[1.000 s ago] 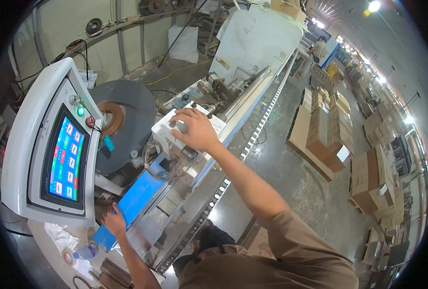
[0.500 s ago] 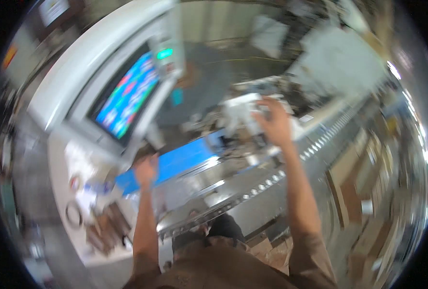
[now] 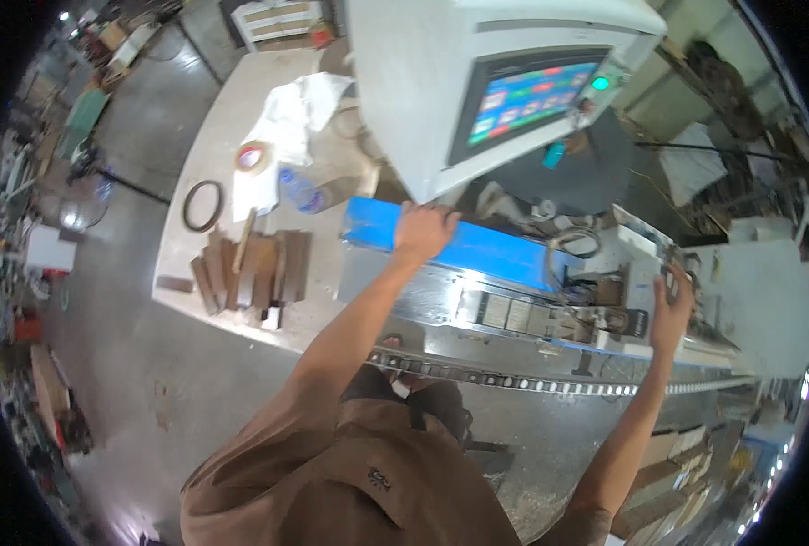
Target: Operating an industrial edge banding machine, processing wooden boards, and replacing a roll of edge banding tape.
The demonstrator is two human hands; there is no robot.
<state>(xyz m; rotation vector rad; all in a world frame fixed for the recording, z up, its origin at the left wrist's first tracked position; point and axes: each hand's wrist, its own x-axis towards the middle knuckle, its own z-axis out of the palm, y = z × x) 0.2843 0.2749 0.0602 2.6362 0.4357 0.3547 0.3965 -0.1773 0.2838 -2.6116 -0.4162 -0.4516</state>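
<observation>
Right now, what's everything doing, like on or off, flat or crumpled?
Left hand: resting on the blue panel
Right hand: fingers partly curled, grip unclear
Screen: lit
Green light: glowing
White cloth: crumpled
Tape roll: lying flat
Brown strips: lying loosely clustered
Bottle: upright or lying, can't tell

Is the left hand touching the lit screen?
No, the left hand rests on the long blue cover, apart from the lit screen.

1 long blue cover panel (image 3: 495, 256) is lying lengthwise, slanting down toward the right in view, left end showing scuffs; 1 white machine housing (image 3: 640, 278) is sitting just beyond its right end.
</observation>
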